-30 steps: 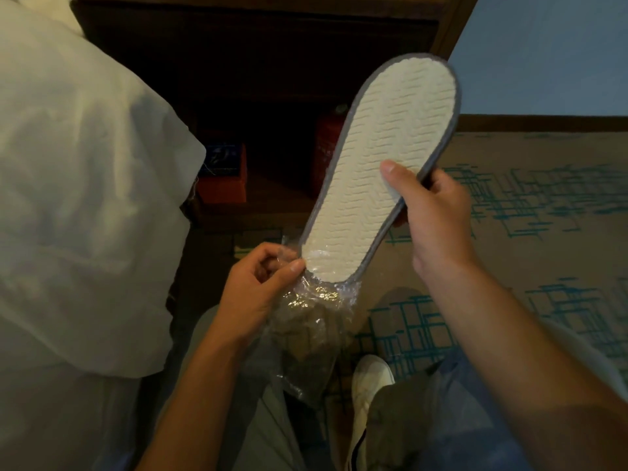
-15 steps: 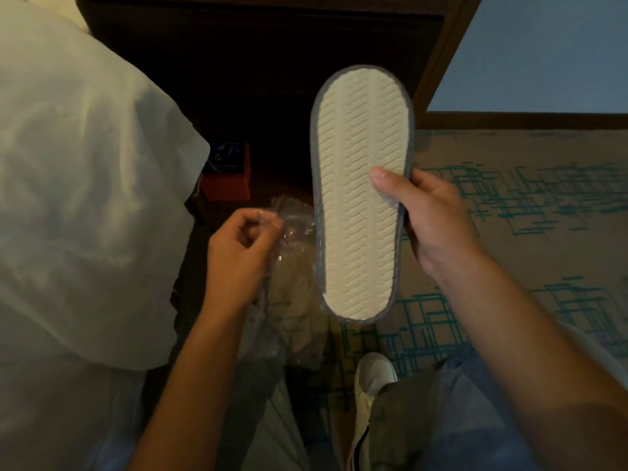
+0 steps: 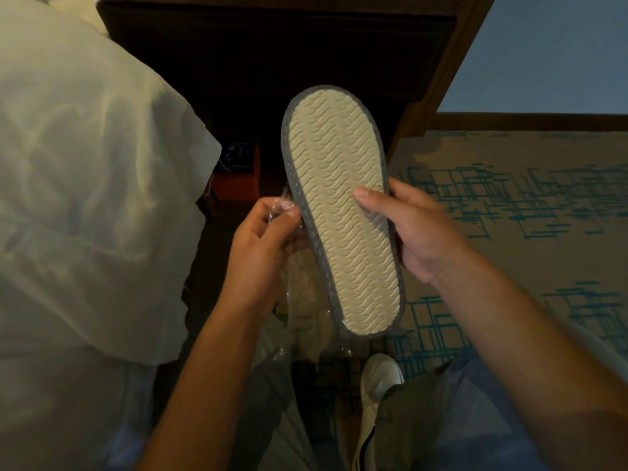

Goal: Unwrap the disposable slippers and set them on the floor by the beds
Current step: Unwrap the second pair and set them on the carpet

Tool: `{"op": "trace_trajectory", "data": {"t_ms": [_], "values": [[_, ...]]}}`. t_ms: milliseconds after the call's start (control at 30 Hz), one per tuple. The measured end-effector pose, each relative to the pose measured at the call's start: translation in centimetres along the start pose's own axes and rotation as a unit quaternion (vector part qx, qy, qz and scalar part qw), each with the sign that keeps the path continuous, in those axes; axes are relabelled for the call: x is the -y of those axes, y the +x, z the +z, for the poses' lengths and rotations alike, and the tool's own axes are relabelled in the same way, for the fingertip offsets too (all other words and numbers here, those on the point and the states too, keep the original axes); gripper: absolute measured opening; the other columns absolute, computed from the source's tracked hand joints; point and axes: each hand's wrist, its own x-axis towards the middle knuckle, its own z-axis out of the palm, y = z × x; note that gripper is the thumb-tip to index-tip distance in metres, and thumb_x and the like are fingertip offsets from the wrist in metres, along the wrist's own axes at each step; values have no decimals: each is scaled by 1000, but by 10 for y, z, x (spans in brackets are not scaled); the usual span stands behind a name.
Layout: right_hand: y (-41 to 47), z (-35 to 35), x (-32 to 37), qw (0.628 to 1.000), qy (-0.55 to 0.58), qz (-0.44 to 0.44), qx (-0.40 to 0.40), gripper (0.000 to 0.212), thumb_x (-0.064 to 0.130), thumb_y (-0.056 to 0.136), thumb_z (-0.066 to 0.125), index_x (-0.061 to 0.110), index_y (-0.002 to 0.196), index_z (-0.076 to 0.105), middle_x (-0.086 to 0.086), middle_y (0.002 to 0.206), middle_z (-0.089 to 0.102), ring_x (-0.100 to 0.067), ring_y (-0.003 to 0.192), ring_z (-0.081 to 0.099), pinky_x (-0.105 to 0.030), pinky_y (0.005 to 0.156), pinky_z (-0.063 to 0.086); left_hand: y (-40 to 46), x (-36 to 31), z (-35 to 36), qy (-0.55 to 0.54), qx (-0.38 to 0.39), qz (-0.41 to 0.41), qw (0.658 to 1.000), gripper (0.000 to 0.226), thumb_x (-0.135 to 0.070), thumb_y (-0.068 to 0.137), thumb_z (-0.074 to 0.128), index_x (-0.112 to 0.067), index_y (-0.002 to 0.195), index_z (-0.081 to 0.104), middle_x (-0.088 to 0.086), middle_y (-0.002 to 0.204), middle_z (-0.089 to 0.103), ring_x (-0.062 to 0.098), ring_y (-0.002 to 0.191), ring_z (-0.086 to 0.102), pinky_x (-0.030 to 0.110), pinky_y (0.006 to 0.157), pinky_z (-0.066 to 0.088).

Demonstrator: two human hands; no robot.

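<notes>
My right hand (image 3: 418,232) grips a disposable slipper (image 3: 339,198) by its right edge, thumb on the cream wave-patterned sole, which faces me; the rim is grey. The slipper is out of its wrapper and held upright in front of me. My left hand (image 3: 261,246) pinches the top of the clear plastic wrapper (image 3: 306,300), which hangs crumpled below and behind the slipper's left edge. Something pale shows inside the wrapper; whether it is a second slipper I cannot tell.
A bed with white linen (image 3: 85,198) fills the left side. A dark wooden nightstand (image 3: 289,45) stands ahead, with a red box (image 3: 238,171) in its lower shelf. Patterned carpet (image 3: 526,215) lies to the right. My white shoe (image 3: 377,385) rests on the floor below.
The slipper came fully out of the wrapper and swung from tilted right to upright, then lower. My left hand lifted the wrapper's top beside the slipper's left edge.
</notes>
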Motion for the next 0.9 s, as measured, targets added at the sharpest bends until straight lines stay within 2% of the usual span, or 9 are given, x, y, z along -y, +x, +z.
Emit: {"op": "trace_trajectory", "data": {"t_ms": [100,233,400,467,567,633,733,833,900], "values": [[3,-5,1,997,-30,-32,-60,16,12,91,67,17,106,71,-3,99,78,-19,89,75,-35,77,58,1,8,-8,115,-32,7,993,15,-23,99,59,-13,105,68,5,106,74,19,98,72,38,84,59],[9,-15,3,991,-46,-51,-118,17,16,90,72,19,106,70,-2,100,78,-20,90,76,-38,81,60,-2,12,-16,165,-125,36,978,16,-29,96,62,-17,104,68,-1,101,75,13,92,73,32,80,58],[10,-7,-6,992,-60,-53,-100,18,16,87,75,17,103,70,-6,101,78,-22,93,75,-41,84,60,1,9,-7,210,61,23,976,39,-42,89,62,-21,122,64,-6,113,73,11,103,70,23,77,55],[9,-3,-8,996,-28,-34,-82,20,14,87,73,13,107,70,-7,101,78,-21,91,75,-37,79,60,1,9,1,196,70,26,978,40,-37,90,64,-18,125,64,-7,116,73,9,107,69,21,80,55],[8,0,-10,996,-44,-29,-70,19,21,89,72,14,107,73,-4,101,78,-18,92,75,-34,80,58,2,11,10,128,26,30,991,22,-19,95,64,-13,116,67,-5,103,76,11,99,72,24,81,57],[9,1,-10,991,-89,-38,-89,17,33,91,69,20,99,77,3,99,79,-12,96,74,-33,88,55,4,15,9,75,-8,21,997,15,-14,98,61,-14,111,67,-3,97,77,13,92,73,26,78,58],[11,-2,-12,994,-74,2,-75,37,51,91,62,21,109,76,3,111,76,-15,110,69,-39,102,49,10,16,4,13,-30,12,999,14,-16,100,57,-18,109,67,-2,102,77,14,96,72,28,80,57],[11,-1,-21,995,-53,66,-45,39,47,97,55,19,116,73,1,108,75,-15,98,70,-37,86,52,16,18,-1,-12,-43,10,999,15,-18,102,55,-17,112,66,0,109,76,17,103,72,29,84,56],[12,0,-26,995,-73,63,-23,27,36,99,55,23,113,75,3,108,76,-13,97,70,-36,84,54,20,18,-3,14,-53,21,998,14,-18,102,55,-16,112,64,-2,105,77,15,99,73,27,81,56]]}}
